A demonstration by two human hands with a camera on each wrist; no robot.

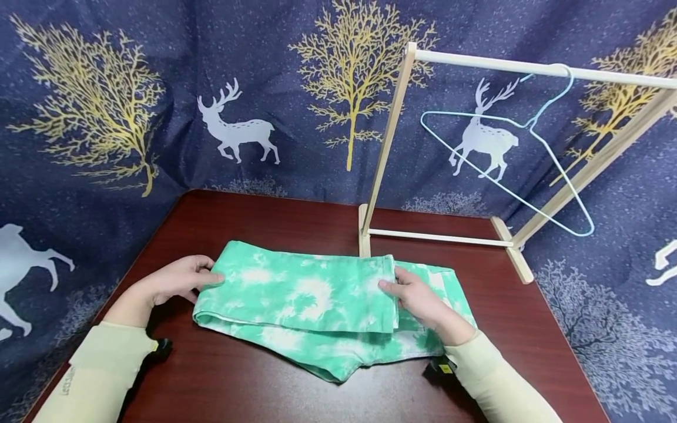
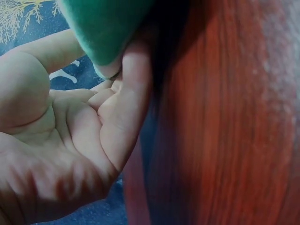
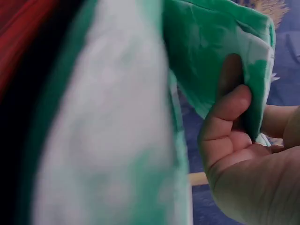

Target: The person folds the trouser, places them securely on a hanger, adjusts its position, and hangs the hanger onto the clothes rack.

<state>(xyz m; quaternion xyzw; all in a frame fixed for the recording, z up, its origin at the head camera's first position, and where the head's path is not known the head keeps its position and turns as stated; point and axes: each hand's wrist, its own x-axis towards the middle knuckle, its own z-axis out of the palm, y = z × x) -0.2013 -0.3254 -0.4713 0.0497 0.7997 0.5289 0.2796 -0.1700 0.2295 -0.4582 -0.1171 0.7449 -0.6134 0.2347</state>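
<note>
Green and white tie-dyed trousers (image 1: 312, 294) lie folded across the table, with the legs doubled back over the waist part. At the left fold, my left hand (image 1: 177, 279) pinches the cloth, thumb on top and fingers underneath. In the left wrist view, the green corner of the trousers (image 2: 105, 33) sits between thumb and fingers. My right hand (image 1: 420, 296) pinches the leg hems, which the right wrist view shows lifted between the thumb and curled fingers (image 3: 225, 122). The waist part (image 1: 455, 288) extends under and beyond my right hand.
A wooden rack (image 1: 391, 126) stands at the back right of the dark red table (image 1: 254, 217). From its top rail hangs a light blue hanger (image 1: 555, 158). Behind is a navy curtain (image 1: 238, 47) printed with deer and trees.
</note>
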